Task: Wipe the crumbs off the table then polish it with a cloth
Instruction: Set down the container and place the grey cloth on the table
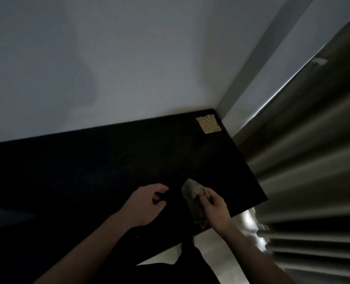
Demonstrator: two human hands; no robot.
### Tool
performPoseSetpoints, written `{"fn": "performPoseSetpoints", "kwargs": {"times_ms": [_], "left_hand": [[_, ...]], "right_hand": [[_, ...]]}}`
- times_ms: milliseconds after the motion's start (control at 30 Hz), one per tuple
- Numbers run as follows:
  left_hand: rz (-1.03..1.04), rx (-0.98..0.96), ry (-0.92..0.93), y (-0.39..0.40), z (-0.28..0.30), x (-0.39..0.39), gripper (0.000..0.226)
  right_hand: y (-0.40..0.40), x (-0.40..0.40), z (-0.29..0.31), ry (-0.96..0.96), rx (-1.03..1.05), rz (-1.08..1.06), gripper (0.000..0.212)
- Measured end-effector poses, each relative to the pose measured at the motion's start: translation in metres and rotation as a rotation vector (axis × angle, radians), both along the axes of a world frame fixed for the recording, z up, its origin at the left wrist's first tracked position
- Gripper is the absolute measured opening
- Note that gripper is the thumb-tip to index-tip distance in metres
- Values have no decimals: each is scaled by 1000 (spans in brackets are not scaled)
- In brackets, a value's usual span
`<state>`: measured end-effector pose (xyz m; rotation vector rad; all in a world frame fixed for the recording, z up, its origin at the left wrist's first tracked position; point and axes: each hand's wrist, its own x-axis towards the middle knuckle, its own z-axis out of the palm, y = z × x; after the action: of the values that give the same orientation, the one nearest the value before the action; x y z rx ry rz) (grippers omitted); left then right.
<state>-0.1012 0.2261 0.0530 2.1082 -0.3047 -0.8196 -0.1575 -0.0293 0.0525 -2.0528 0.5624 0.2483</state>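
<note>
Your right hand (215, 203) pinches a crumpled grey cloth (192, 190) near the dark table's (108, 160) front right edge, while your left hand (147, 203) hovers beside it, fingers loosely curled and holding nothing. The wiping appears under way; crumbs are too dim to see. Next, you likely press the cloth flat and sweep toward the edge.

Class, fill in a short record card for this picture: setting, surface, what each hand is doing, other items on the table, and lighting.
setting: dim room corner, white wall, grey curtain at right
surface: dark table
right hand: holds a crumpled grey cloth over the table's near right part
left hand: fingers loosely curled, holding nothing, above the table
other items: checked yellow square lying in the far right corner
crumbs: too dark to tell
</note>
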Motion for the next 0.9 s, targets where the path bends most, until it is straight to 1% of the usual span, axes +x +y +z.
{"fn": "performPoseSetpoints", "kwargs": {"times_ms": [133,267,400,500,567,633,700,767,833,900], "left_hand": [[38,16,69,-16,-23,18,42],[224,135,75,-58,-38,30,38],[343,246,68,-102,-46,43,42],[412,266,53,-125,-44,55,36],[436,282,5,-137,-40,63,39],[445,291,-10,-149,-36,71,39],[457,293,8,-159,-33,77,37],[487,307,-6,-168,-34,83,39],[516,316,-6,-177,-35,88,40],[516,321,8,-180,-38,91,40]], "right_hand": [[-60,38,-26,49,34,22,16],[-126,85,-45,67,30,48,18],[-191,139,-54,74,-23,65,22],[-226,187,-50,17,-119,105,26],[-242,220,-49,-16,-184,148,31],[-258,253,-59,-80,-265,223,37],[-265,280,-74,-131,-332,359,42],[-266,299,-96,-103,-384,558,44],[-264,309,-123,-40,-381,737,48],[-262,315,-144,-7,-393,761,63]]}}
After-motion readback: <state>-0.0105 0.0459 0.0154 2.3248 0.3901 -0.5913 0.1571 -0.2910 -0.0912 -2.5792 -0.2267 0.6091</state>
